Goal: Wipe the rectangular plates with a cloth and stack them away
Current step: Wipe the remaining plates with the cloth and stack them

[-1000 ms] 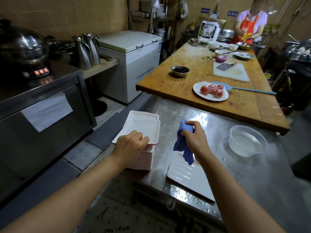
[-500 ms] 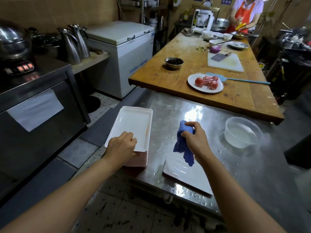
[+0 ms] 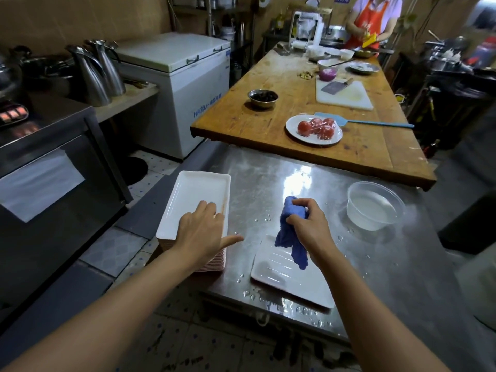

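A tall stack of white rectangular plates (image 3: 197, 194) stands at the left edge of the wet steel table (image 3: 375, 264). My left hand (image 3: 201, 232) rests flat on the top plate, fingers straight and thumb stretched out to the right. My right hand (image 3: 308, 226) grips a bunched blue cloth (image 3: 291, 234), which hangs down over another white rectangular plate (image 3: 284, 275) lying bottom-up near the table's front edge. Water drops lie around that plate.
A clear plastic tub of water (image 3: 374, 206) sits at the right. Behind it a raised wooden table (image 3: 268, 130) carries a plate of tomatoes (image 3: 314, 128), a small metal bowl (image 3: 263, 98) and a cutting board (image 3: 345, 96). A person in an orange apron (image 3: 371, 20) works at its far end.
My left hand set the top plate squarely on the stack, then uncurled and now lies flat on it. My right hand kept the cloth almost still over the front plate.
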